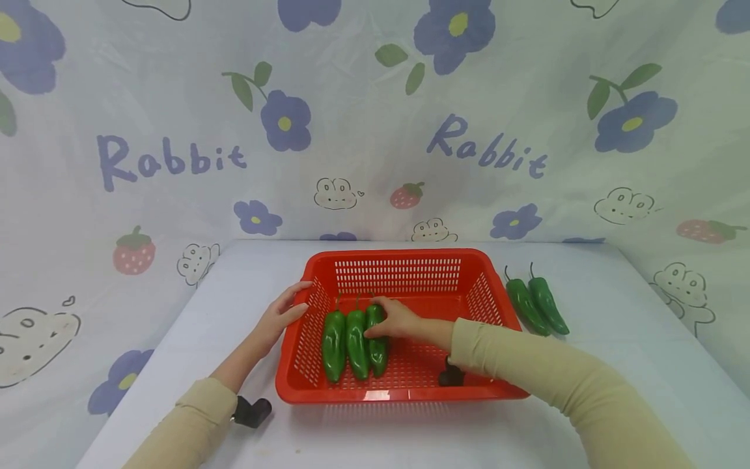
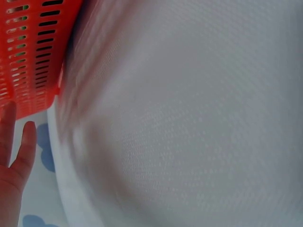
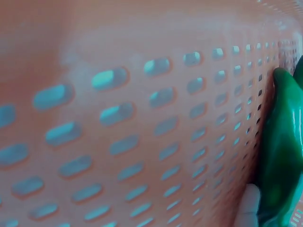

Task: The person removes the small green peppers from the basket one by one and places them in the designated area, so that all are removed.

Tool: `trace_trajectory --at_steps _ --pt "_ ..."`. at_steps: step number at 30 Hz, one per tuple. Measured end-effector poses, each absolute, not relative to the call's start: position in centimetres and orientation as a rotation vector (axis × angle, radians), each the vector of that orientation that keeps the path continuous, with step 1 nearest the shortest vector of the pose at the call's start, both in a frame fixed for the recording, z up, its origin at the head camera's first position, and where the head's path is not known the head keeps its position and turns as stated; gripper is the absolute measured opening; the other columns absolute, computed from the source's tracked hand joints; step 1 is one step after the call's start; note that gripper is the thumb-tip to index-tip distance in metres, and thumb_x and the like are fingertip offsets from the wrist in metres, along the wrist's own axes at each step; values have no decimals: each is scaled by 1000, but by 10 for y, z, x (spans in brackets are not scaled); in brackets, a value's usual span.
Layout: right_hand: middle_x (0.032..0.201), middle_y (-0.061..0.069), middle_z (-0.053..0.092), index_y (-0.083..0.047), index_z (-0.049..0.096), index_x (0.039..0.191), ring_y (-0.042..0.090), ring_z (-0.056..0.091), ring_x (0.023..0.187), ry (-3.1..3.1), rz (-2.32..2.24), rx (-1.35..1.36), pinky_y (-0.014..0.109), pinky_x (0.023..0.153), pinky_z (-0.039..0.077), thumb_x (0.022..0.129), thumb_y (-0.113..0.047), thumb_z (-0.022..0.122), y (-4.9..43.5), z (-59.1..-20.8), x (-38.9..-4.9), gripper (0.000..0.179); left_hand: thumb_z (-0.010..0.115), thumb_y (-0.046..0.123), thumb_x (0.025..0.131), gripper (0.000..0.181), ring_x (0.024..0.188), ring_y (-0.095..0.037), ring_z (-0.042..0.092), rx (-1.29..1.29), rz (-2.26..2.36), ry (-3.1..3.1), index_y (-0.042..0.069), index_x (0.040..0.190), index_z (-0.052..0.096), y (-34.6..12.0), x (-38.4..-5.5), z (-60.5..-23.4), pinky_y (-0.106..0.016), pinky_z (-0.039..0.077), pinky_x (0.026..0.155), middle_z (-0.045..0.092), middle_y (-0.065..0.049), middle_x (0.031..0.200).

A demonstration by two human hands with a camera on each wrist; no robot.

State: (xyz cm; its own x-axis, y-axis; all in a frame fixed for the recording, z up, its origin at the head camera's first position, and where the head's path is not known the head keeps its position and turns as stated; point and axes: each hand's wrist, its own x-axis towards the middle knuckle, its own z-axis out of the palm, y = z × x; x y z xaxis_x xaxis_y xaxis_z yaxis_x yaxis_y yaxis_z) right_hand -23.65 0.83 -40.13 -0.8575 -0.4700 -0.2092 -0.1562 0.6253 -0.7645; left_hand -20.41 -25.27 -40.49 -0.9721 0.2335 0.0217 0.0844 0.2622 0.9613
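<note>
In the middle of the head view, a red perforated plastic basket [image 1: 319, 395] sits on the white counter [image 1: 205, 332]. The right hand [image 1: 397, 320] reaches into it, its grip closed about a green chili pepper [image 1: 378, 359], thumb on one side and fingers on the other. Two more green chili peppers [image 1: 334, 348] lie to the left of that one in the basket. The left hand [image 1: 278, 318], grip relaxed with fingers extended, touches the basket's left rim. Two loose chili peppers [image 1: 547, 305] lie side by side at centre right of the frame.
</note>
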Motion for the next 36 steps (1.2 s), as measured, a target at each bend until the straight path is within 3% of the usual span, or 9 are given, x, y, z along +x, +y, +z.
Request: trace_trajectory --at_steps 8,17,25,36 --pt "123 20 50 -3 43 132 30 50 110 2450 -1112 -457 41 90 46 69 -12 75 7 -399 -235 71 45 20 94 49 98 -3 54 298 1813 2397 9 139 30 -252 -203 -404 -27 52 80 36 -25 136" --pt "115 17 51 -4 42 132 25 51 99 2313 -1232 -380 36 80 51 66 -3 70 12 -397 -238 72 45 20 94 48 102 -10 53 298 1810 2406 10 139 31 -252 -203 -404 -28 52 81 35 -23 138" --pt "105 16 52 -5 42 130 23 54 89 2215 -1335 -336 33 74 51 64 -1 66 19 -392 -240 70 44 20 94 49 101 -8 54 313 1816 2397 9 140 30 -252 -204 -404 -29 53 79 35 -24 138" --pt "112 18 49 -7 39 133 24 54 90 2094 -1432 -272 36 70 52 71 0 63 29 -379 -243 67 45 21 94 49 101 -8 55 310 1814 2394 11 140 31 -253 -205 -407 -29 53 80 35 -23 138"
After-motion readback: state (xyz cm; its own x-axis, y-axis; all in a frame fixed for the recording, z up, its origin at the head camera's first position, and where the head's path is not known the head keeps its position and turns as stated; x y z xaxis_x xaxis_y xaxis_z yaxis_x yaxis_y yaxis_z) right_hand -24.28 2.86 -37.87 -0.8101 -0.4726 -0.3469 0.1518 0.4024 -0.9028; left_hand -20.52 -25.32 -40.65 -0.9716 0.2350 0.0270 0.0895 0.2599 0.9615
